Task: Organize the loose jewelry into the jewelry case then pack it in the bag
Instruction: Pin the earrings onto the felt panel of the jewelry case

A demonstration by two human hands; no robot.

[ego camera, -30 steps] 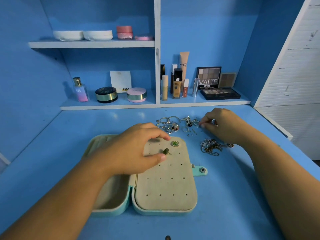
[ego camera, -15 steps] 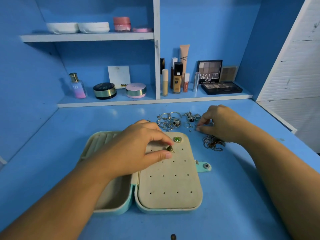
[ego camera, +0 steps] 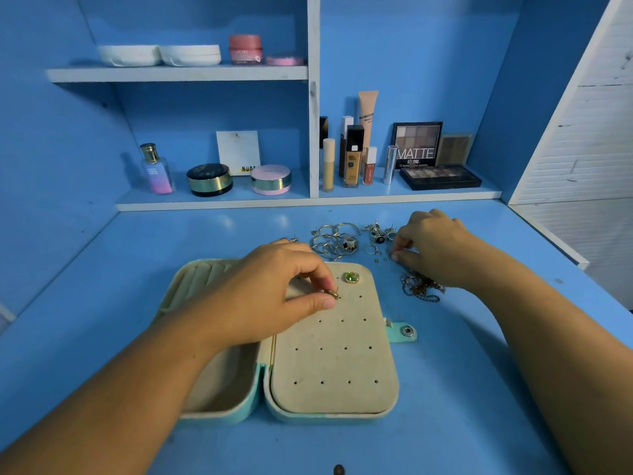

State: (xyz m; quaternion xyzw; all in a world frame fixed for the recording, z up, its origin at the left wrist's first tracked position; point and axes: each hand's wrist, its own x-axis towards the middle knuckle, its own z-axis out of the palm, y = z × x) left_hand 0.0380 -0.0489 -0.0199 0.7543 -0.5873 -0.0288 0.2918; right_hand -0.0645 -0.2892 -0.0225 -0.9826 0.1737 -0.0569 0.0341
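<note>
A mint jewelry case (ego camera: 334, 365) lies open on the blue desk, its beige earring panel dotted with holes. One green stud earring (ego camera: 351, 277) sits in the panel's top right. My left hand (ego camera: 270, 296) hovers over the panel and pinches a second small stud earring (ego camera: 332, 294) between thumb and forefinger, its post showing. My right hand (ego camera: 433, 248) is at the loose jewelry behind the case, fingers curled and pinching at something tiny near the small earring backs (ego camera: 380, 259). Silver rings and hoops (ego camera: 335, 240) lie in a pile. A tangled chain (ego camera: 419, 286) lies under my right wrist.
Low shelf (ego camera: 308, 200) behind the desk holds a perfume bottle (ego camera: 156, 169), compacts, foundation tubes and an eyeshadow palette (ego camera: 440, 176). An upper shelf carries white dishes and a pink jar. A white slatted panel (ego camera: 582, 132) stands at right. A snap tab (ego camera: 406, 331) sticks out from the case.
My left hand has turned the stud so its post shows above the panel. My right hand stayed at the small pieces, fingers closing tighter. The view tilted slightly.
</note>
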